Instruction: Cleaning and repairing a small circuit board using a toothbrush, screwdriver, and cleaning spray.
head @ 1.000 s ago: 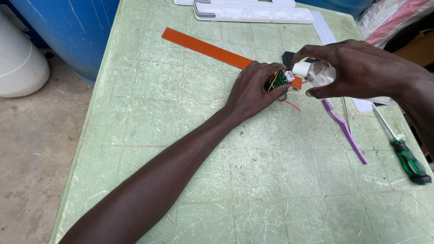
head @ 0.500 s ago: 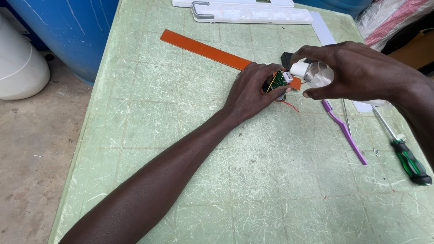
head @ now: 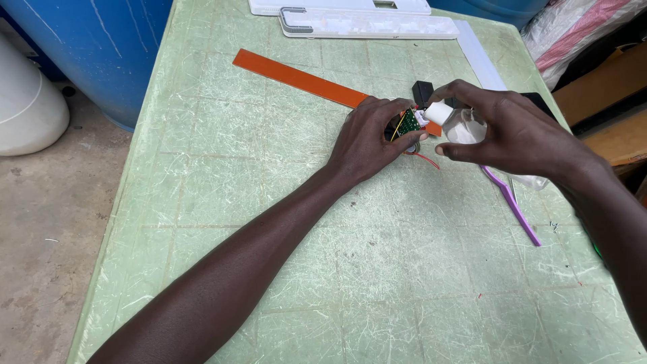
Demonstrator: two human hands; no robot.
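My left hand [head: 369, 140] rests on the green table [head: 269, 222] and grips a small green circuit board [head: 408, 123] with red and yellow wires trailing from it. My right hand [head: 505, 131] holds a small clear bottle with a white cap [head: 450, 121], its cap pointed at the board and almost touching it. A long orange strip [head: 296, 78] lies under both hands. A small black block [head: 422, 92] sits just behind the board.
A purple toothbrush [head: 512, 205] lies right of my right hand. White plastic casings [head: 367, 25] lie at the table's far edge. A blue barrel [head: 87, 47] and a white container [head: 27, 108] stand on the floor at left. Bags and a cardboard box are at far right.
Both hands stay together at the circuit board; the bottle's cap has stayed against it. The view has shifted slightly, hiding the green-handled screwdriver under my right arm.
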